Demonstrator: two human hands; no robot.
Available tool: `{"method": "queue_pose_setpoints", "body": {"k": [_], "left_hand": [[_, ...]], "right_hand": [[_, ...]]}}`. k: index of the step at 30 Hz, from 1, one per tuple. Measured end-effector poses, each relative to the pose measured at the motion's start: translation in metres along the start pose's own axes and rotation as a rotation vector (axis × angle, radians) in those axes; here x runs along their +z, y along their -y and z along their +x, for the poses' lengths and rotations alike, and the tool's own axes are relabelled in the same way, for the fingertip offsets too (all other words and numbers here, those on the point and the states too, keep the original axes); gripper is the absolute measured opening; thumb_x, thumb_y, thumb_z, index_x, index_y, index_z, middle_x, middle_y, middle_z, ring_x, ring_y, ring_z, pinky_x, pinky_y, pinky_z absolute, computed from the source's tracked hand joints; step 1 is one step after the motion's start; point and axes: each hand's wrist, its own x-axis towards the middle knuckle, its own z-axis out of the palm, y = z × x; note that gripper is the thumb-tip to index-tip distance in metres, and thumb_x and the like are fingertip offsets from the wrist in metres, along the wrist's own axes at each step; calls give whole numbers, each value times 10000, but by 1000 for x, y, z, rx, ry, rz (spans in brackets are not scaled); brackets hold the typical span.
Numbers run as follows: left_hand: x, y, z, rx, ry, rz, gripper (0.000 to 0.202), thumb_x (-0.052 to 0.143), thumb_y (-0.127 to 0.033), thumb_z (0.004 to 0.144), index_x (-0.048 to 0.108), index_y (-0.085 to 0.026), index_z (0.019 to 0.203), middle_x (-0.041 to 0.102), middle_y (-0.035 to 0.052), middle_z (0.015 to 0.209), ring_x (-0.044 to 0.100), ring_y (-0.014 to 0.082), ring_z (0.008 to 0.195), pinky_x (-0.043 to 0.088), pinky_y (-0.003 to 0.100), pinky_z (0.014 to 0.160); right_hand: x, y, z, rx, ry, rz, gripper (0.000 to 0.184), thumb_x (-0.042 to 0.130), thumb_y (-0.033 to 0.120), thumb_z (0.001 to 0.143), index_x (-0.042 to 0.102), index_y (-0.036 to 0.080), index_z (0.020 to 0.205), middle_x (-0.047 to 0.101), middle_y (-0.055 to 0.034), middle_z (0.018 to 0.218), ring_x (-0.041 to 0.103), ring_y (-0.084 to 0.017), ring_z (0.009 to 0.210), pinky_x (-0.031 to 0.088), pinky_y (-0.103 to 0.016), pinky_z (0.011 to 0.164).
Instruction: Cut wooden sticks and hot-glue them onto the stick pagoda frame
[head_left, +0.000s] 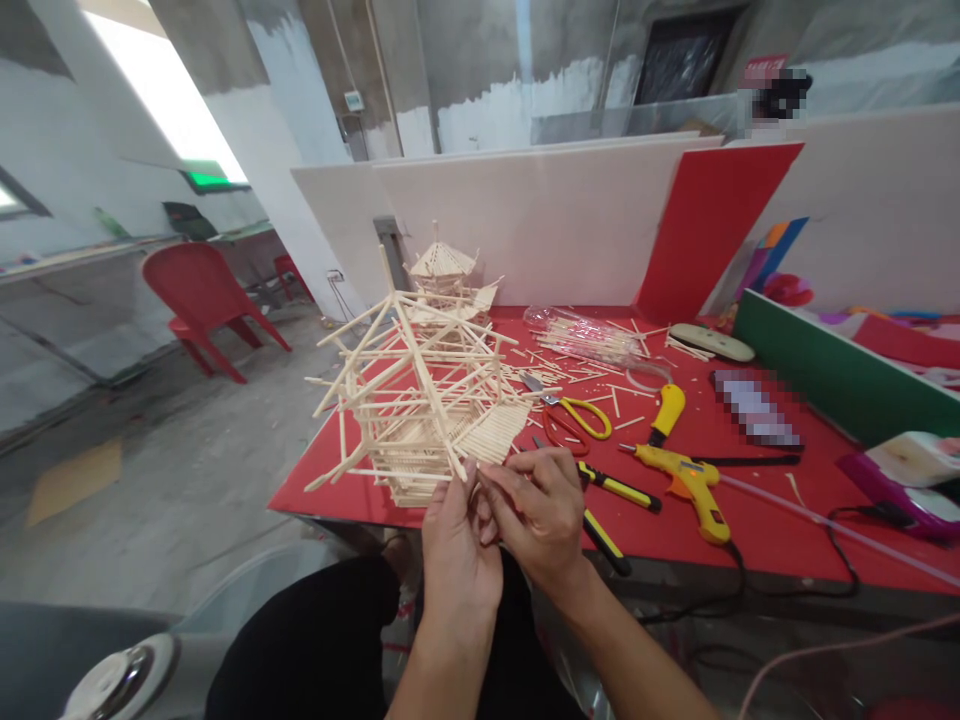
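A pavilion model of thin pale wooden sticks (420, 400) stands at the near left edge of the red table. Its front roof corner reaches down to my fingertips. My left hand (457, 540) is closed at the end of that corner beam, thumb and fingers pressed together. Close beside it, my right hand (544, 510) makes a pinch, its fingertips nearly meeting the left ones. Whatever lies between the fingers is too small and covered to name. Right of the model lie yellow-handled scissors (585, 415), a red-handled tool (562, 435) and a yellow-and-black utility knife (619, 487).
A yellow glue gun (686, 480) lies on the red table (772, 540), its cord running off the front edge. Loose sticks and a plastic bag of sticks (585, 338) are farther back. Behind the model stands a second stick tower (442, 265). A green board (840, 365) edges the right.
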Motion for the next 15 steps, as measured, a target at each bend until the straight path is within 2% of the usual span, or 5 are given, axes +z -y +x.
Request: {"method": "queue_pose_setpoints", "body": {"k": [6,10,15], "left_hand": [[4,-1,0,35,-56,9,364,836,-219,564,495,-159,675,449,-94,467,333,9,355,225,114,327],[6,-1,-1,46,-56,33,337,815,-223,607,491,-163,678,441,-91,469,343,14,364,225,117,330],[5,0,-1,65,-72,52,316,805,-221,624,502,-166,695,457,-81,485,383,26,387,235,117,331]], "right_hand": [[0,-1,1,40,-5,15,181,676,173,807,702,247,970,635,-28,826,540,-170,796,452,-337,738],[0,-3,-2,96,-21,15,196,663,219,820,680,231,1015,642,-37,843,563,-180,815,458,-360,760],[0,-3,-5,138,-15,28,108,660,221,822,688,229,926,642,-25,806,568,-175,805,462,-358,766]]}}
